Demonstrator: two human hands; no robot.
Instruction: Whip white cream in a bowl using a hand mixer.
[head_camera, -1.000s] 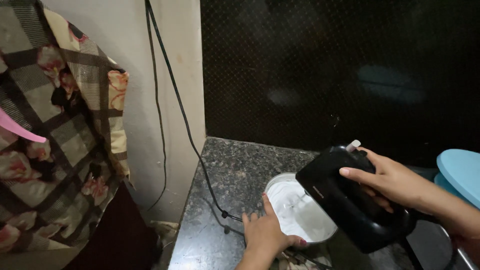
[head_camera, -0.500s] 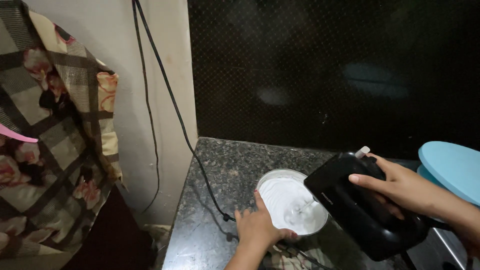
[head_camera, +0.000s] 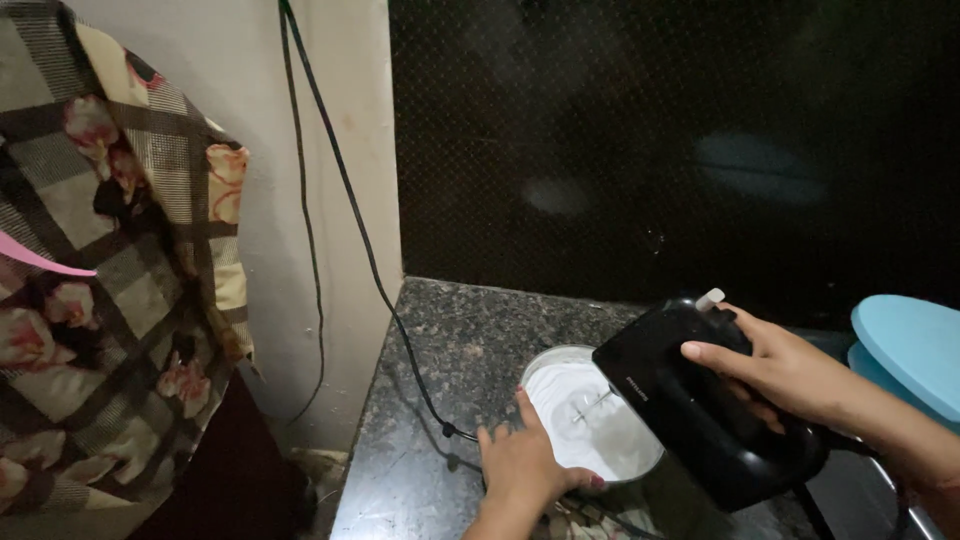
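R hand has a closed grip round the handle of the black hand mixer, fingers wrapped over the top, thumb side hidden behind the body. The mixer is tilted, nose down toward the L, beaters dipped into the white mix. L hand lies flat and spread against the near rim of the bowl, palm down, no closed grip, just bracing; fingertips touch the rim. The bowl sits on the dark speckled counter, w/ the counter's L edge not far off and its back edge by the dark wall further away. To do this step well, I'd judge: keep the beaters low in the mix and clear of the bowl wall, so nothing spatters or scrapes; keep the L hand pressing down, since the bowl looks light and could spin or creep toward the L edge; keep those fingers outside the rim, away from the beaters. The black cord drops down the wall and trails across the counter just L of the bowl, so leave it slack and out of the mix. A pale blue lid sits by the R edge of view, apart from the work. A patterned cloth hangs off to the L, well apart.
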